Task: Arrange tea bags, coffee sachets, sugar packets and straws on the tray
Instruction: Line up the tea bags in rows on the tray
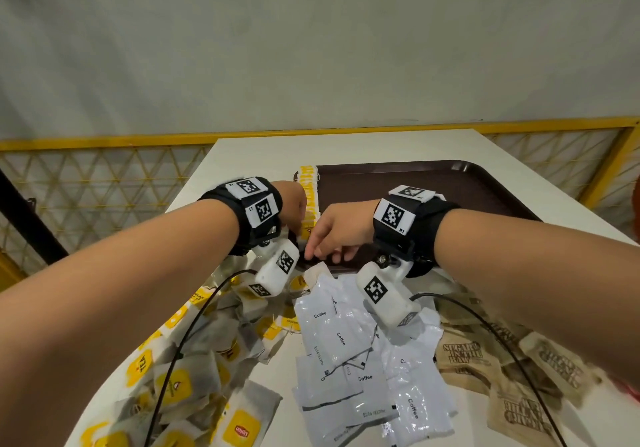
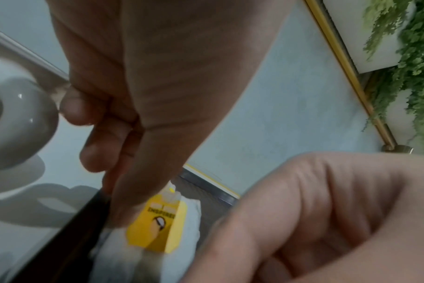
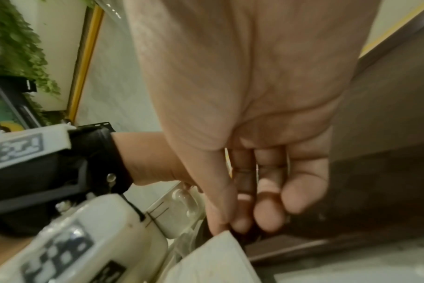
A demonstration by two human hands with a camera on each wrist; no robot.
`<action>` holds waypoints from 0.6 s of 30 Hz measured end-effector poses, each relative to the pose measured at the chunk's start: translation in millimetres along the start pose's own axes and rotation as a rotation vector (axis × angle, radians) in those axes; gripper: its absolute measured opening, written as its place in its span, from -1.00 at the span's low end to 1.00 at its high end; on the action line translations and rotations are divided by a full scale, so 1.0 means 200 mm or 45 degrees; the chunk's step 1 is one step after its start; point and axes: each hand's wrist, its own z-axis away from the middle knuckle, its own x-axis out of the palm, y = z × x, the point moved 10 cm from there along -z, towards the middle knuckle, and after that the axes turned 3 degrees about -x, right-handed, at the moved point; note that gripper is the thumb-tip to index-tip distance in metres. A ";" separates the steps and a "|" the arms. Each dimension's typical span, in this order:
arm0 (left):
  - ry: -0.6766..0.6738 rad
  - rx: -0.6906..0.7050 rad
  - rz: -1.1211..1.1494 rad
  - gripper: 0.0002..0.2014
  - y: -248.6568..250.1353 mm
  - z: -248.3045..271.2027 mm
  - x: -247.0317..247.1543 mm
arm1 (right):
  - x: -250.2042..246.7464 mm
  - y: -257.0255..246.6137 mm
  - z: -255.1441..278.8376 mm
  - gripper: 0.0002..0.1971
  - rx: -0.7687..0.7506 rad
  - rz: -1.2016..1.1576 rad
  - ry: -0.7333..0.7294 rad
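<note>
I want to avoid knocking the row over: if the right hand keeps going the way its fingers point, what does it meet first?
Probably the row of tea bags on the tray, by the left hand; depth is unclear.

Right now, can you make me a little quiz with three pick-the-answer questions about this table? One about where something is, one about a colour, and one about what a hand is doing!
1. Where is the neat row of tea bags?
A. Along the tray's left edge
B. On the sugar packets
C. On the floor

2. What colour is the tray?
A. Bright blue
B. Dark brown
C. Green

3. What is the right hand doing?
A. Waving high in the air
B. Reaching down at the tray's near left corner beside the left hand
C. Gripping a cup

Answers: 1 A, the yellow-tagged row runs along the tray's left side. 2 B, the tray surface is dark brown. 3 B, its fingers point down at the corner, next to a yellow-tagged tea bag.
</note>
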 end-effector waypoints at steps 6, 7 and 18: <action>0.214 -0.053 0.417 -0.87 -0.07 0.07 -0.08 | 0.01 0.02 -0.02 -0.81 0.051 0.085 0.023; 0.223 -0.083 0.545 -0.87 -0.10 0.08 -0.07 | 0.00 0.02 -0.01 -0.81 0.050 0.039 0.009; 0.021 -0.217 1.325 -0.69 -0.15 0.21 0.12 | -0.13 0.15 -0.04 -0.83 0.096 -0.639 0.426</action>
